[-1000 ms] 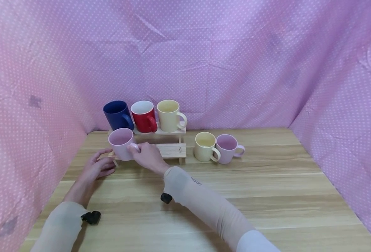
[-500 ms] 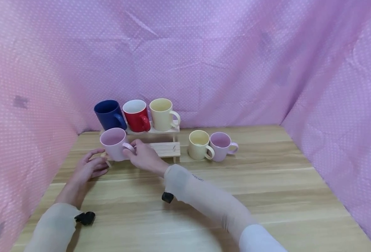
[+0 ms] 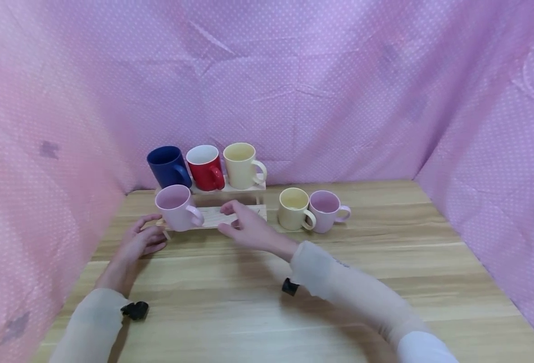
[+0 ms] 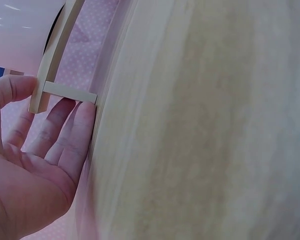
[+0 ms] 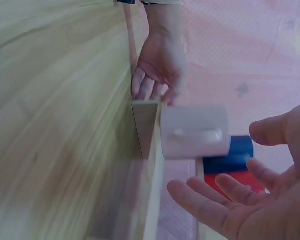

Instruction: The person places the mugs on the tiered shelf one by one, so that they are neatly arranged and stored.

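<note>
A pink mug [image 3: 174, 207] stands upright on the left end of the lower step of a two-step wooden rack [image 3: 212, 217], its handle toward the right. My left hand [image 3: 141, 242] grips the rack's left end; in the left wrist view its thumb lies on the step's edge and its fingers [image 4: 57, 127] reach behind the leg. To the right of the pink mug, my right hand [image 3: 251, 228] hovers before the lower step with fingers apart, holding nothing. On the upper step stand a blue mug [image 3: 166, 169], a red mug [image 3: 205, 170] with a white inside, and a pale yellow mug [image 3: 240, 169].
Right of the rack, a second yellow mug [image 3: 291, 212] and a second pink mug [image 3: 323, 214] stand side by side on the wooden table [image 3: 385, 252]. Pink dotted cloth [image 3: 267, 91] hangs behind and along both sides.
My right hand has let go of the pink mug's handle and moved to the right. The mug stays on the lower step. My left hand keeps its place at the rack's end.
</note>
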Demonstrator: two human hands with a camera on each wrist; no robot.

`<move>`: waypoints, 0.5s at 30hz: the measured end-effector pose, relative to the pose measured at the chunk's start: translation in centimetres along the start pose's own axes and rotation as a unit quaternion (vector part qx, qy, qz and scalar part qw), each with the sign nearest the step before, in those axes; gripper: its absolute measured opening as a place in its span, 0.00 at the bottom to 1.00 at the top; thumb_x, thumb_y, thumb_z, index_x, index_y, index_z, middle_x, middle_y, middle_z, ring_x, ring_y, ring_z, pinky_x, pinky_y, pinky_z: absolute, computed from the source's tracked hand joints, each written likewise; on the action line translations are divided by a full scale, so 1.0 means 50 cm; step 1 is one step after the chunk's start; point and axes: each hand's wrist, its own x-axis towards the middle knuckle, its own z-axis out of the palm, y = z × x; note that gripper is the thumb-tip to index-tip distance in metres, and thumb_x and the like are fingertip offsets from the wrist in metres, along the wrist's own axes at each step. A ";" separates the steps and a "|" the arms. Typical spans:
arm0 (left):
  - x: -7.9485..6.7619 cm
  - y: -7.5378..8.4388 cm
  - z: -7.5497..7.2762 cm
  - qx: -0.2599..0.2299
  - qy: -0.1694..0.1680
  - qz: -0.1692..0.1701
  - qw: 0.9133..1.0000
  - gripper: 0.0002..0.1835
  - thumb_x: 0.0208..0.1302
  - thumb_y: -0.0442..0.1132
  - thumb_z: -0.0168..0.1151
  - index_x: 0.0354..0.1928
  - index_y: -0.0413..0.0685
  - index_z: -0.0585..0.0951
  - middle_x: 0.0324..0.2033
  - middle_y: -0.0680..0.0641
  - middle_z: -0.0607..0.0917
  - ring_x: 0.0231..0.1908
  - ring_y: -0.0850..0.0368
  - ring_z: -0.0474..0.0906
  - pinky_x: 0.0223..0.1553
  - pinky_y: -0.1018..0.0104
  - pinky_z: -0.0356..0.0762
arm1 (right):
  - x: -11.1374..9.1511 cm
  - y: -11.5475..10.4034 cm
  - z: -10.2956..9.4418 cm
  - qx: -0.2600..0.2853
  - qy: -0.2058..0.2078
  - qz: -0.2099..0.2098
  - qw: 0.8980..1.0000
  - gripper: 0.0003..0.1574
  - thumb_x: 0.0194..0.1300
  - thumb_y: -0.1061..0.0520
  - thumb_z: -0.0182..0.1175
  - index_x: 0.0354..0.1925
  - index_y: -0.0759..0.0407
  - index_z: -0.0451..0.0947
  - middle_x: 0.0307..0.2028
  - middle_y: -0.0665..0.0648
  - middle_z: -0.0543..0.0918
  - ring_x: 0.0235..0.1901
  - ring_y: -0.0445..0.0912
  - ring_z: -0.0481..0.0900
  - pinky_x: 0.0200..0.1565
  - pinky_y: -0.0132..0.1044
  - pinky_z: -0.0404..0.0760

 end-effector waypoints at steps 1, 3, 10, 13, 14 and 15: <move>0.001 -0.002 0.003 -0.001 0.000 -0.002 1.000 0.18 0.73 0.38 0.62 0.60 0.62 0.71 0.37 0.56 0.88 0.40 0.58 0.86 0.44 0.61 0.87 | -0.011 0.008 -0.013 0.005 -0.004 -0.003 1.000 0.24 0.74 0.52 0.61 0.63 0.60 0.70 0.59 0.57 0.77 0.51 0.50 0.83 0.54 0.36 0.83; 0.005 -0.006 0.007 -0.001 0.001 -0.003 1.000 0.18 0.74 0.38 0.62 0.60 0.62 0.71 0.37 0.56 0.88 0.40 0.59 0.86 0.45 0.61 0.87 | -0.032 0.025 -0.042 0.009 -0.006 -0.011 1.000 0.23 0.75 0.53 0.61 0.62 0.61 0.71 0.58 0.58 0.78 0.49 0.51 0.84 0.52 0.36 0.84; 0.001 -0.004 0.004 -0.008 0.001 0.002 1.000 0.18 0.73 0.38 0.63 0.59 0.64 0.72 0.37 0.56 0.89 0.40 0.58 0.86 0.45 0.62 0.87 | -0.109 0.093 -0.127 0.086 0.020 -0.014 0.996 0.20 0.75 0.58 0.60 0.60 0.64 0.71 0.55 0.61 0.78 0.44 0.54 0.83 0.45 0.46 0.88; -0.006 -0.002 -0.004 -0.016 -0.004 0.004 1.000 0.18 0.73 0.37 0.62 0.58 0.64 0.72 0.37 0.56 0.89 0.40 0.59 0.86 0.44 0.62 0.87 | -0.141 0.119 -0.151 0.113 0.051 -0.034 0.992 0.19 0.74 0.61 0.60 0.59 0.68 0.70 0.54 0.64 0.77 0.44 0.53 0.83 0.45 0.47 0.88; -0.007 -0.004 -0.006 -0.020 -0.007 0.005 1.000 0.18 0.74 0.36 0.62 0.58 0.64 0.72 0.38 0.56 0.89 0.40 0.59 0.86 0.44 0.62 0.87 | -0.153 0.126 -0.159 0.114 0.065 -0.042 0.990 0.19 0.74 0.63 0.60 0.58 0.69 0.70 0.54 0.65 0.77 0.44 0.53 0.83 0.45 0.48 0.88; -0.007 -0.005 -0.007 -0.024 -0.010 0.006 1.000 0.18 0.74 0.36 0.62 0.58 0.64 0.72 0.38 0.56 0.89 0.40 0.59 0.86 0.44 0.62 0.87 | -0.164 0.134 -0.168 0.113 0.079 -0.049 0.989 0.19 0.73 0.64 0.60 0.58 0.69 0.71 0.53 0.66 0.77 0.43 0.53 0.83 0.44 0.49 0.88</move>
